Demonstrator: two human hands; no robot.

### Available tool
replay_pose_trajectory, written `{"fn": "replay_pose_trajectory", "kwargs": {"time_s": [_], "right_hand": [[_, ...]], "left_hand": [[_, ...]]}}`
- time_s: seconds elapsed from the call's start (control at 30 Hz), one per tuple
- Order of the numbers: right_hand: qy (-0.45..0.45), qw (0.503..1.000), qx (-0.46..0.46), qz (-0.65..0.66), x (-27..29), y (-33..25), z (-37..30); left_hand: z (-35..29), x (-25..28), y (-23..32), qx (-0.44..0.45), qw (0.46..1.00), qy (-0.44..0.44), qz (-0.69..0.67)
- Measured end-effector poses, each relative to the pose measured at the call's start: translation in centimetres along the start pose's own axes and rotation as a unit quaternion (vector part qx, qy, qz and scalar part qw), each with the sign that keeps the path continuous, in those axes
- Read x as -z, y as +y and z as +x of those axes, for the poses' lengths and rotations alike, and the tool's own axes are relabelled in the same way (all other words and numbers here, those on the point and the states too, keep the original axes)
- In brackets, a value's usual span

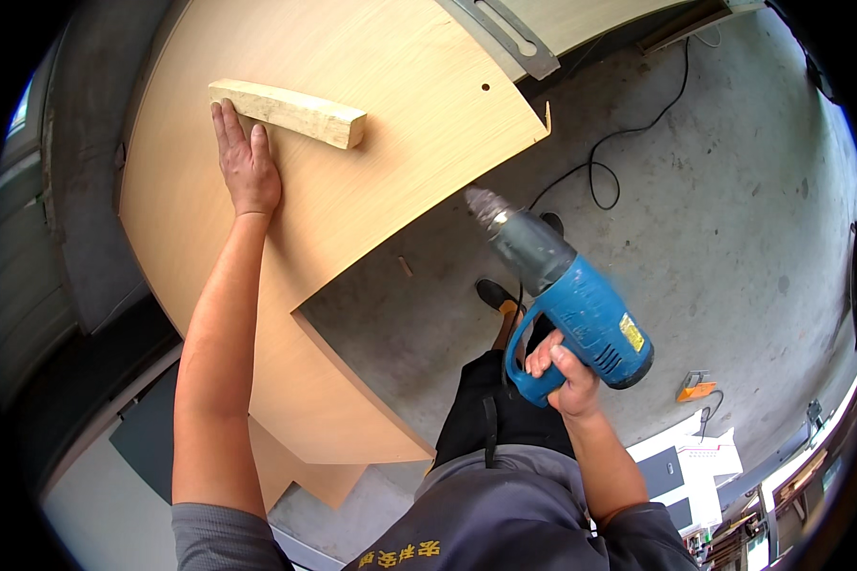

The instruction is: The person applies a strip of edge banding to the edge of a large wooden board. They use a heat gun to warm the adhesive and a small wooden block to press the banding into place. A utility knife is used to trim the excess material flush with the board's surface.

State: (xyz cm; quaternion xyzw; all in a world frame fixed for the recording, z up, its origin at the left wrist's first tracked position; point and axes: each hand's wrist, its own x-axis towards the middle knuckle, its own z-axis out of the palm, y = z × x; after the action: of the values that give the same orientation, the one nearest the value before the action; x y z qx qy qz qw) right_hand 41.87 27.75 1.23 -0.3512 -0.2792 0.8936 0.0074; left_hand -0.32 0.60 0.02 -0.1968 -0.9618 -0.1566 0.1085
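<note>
In my right hand [567, 376] is the handle of a blue heat gun [590, 309] with a dark barrel and a metal nozzle. Its nozzle points up and left, close to the front edge of a light wood-grain panel [390, 190]. My left hand [248, 171] lies on the panel with its fingers stretched out, the fingertips against a pale wooden block [290, 111]. At the panel's right corner a thin strip of edge banding [548, 118] sticks up from the edge. A small dark hole shows near that corner.
A grey slotted metal bar [509, 36] lies at the far edge. A black cord [592, 157] runs across the concrete floor [724, 200], near my feet. An orange box [696, 388] stands on the floor at right, with white and dark items nearby.
</note>
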Motion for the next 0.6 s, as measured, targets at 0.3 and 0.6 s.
{"fn": "replay_pose_trajectory", "kwargs": {"time_s": [0.3, 0.6], "right_hand": [[0.073, 0.961, 0.144, -0.225, 0.2, -3.4, 0.3], [0.018, 0.725, 0.254, -0.640, 1.8, -3.2, -2.1]], "left_hand": [[-0.2, 0.0, -0.2, 0.001, 1.000, 0.001, -0.005], [0.0, 0.2, -0.2, -0.002, 1.000, 0.004, -0.005]]}}
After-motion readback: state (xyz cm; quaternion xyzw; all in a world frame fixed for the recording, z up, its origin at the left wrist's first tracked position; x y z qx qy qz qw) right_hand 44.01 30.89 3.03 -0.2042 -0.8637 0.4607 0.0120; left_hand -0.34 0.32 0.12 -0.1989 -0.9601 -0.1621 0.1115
